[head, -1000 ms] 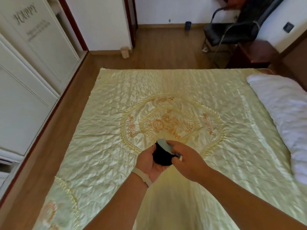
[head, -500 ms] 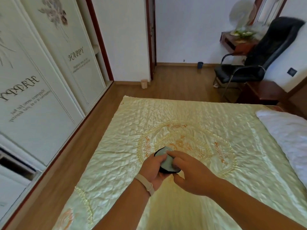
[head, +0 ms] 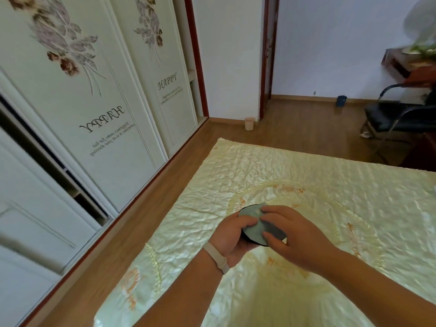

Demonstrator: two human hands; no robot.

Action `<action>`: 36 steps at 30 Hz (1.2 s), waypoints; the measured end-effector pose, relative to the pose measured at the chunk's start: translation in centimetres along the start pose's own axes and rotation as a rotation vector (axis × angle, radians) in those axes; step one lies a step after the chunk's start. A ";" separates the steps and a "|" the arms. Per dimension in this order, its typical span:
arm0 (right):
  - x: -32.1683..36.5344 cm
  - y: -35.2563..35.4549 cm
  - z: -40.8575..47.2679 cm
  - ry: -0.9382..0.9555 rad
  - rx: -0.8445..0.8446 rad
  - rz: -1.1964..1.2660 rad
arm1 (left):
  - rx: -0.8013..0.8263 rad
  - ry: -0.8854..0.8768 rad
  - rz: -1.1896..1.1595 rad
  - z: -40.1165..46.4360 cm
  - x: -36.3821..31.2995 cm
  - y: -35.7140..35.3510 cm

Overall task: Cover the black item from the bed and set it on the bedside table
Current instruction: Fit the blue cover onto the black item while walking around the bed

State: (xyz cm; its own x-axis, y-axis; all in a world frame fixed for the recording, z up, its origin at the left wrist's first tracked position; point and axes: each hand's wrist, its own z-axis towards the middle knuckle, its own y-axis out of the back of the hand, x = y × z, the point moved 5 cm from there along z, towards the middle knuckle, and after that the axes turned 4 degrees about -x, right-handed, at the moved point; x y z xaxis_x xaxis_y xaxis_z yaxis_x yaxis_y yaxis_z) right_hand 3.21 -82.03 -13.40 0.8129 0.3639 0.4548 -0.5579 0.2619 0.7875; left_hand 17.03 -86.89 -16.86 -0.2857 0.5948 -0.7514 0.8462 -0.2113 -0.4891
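cover (head: 253, 224) now flatter, between both hands' grip

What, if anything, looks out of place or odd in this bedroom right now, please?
Little stands out. The left hand and right hand hold the black item with its grey-green cover over the smooth bedspread. Only the wardrobe's sliding door is partly open, showing a dark gap.

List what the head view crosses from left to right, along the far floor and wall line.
Wardrobe doors → small beige bin → door frame → dark blue cup → black chair. The hands and the black item sit nearer, over the bed, so they are left out.
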 end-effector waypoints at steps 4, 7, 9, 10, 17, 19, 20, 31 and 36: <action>1.6 -1.8 1.5 0.150 0.066 0.066 | -0.087 -0.087 0.005 -1.7 -0.3 2.1; 4.8 -4.2 2.5 0.265 0.121 0.116 | -0.168 -0.152 -0.005 -4.2 -0.7 5.4; 7.7 -5.8 3.1 0.334 0.123 0.139 | -0.244 -0.206 -0.002 -6.2 -1.4 8.0; 9.1 -6.6 3.4 0.362 0.122 0.148 | -0.283 -0.237 -0.006 -7.2 -1.8 9.3; 19.2 -11.6 5.2 0.529 0.174 0.214 | -0.460 -0.411 -0.123 -15.2 -3.8 17.4; 22.2 -13.1 5.3 0.566 0.199 0.213 | -0.494 -0.432 -0.152 -17.9 -4.0 19.8; 23.8 -13.9 5.2 0.578 0.208 0.212 | -0.505 -0.441 -0.169 -19.2 -4.1 21.0; 45.8 -23.7 3.7 0.657 0.290 0.258 | -0.543 -0.553 -0.247 -36.5 -6.0 37.5; 55.1 -28.3 2.6 0.659 0.334 0.312 | -0.558 -0.590 -0.272 -43.9 -6.5 44.7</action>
State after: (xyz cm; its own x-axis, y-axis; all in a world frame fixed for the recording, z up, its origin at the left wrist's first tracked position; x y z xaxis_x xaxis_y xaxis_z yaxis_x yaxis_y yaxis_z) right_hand 64.25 -71.72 -9.54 0.3031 0.8567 0.4173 -0.5788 -0.1824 0.7948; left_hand 76.44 -66.12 -14.38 -0.5674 0.0361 -0.8227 0.7676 0.3848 -0.5125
